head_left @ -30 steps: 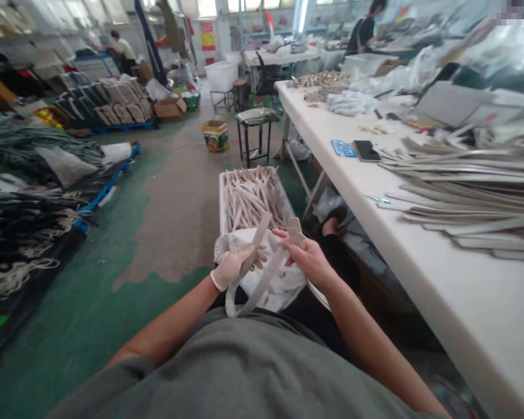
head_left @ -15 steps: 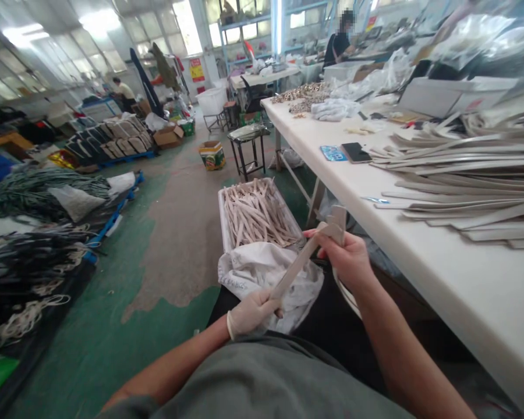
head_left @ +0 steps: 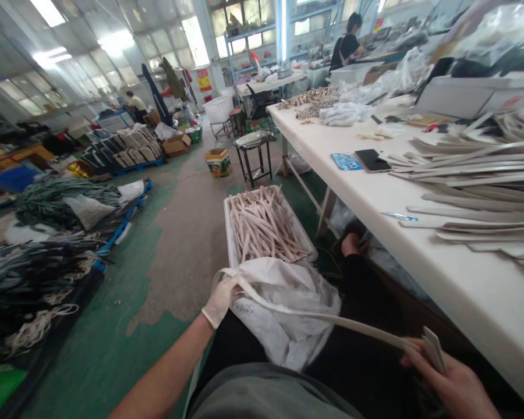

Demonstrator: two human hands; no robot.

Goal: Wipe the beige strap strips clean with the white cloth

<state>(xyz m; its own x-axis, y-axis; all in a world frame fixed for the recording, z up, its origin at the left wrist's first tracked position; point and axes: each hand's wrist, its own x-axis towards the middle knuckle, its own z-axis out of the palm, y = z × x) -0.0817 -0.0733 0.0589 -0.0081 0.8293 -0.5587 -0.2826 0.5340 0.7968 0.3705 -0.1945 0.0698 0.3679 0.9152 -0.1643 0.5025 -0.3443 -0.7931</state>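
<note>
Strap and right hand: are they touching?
Touching. The head view shows the strap running into the right hand, gripped between its fingers.

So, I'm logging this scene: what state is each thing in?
Strap: extended, slightly curved
Left grip: gloved, closed on the strap
Right grip: bare, closed on the strap
Crate: heaped with strips
White cloth: crumpled
Phone: lying flat, screen dark
Cardboard box: open
</note>
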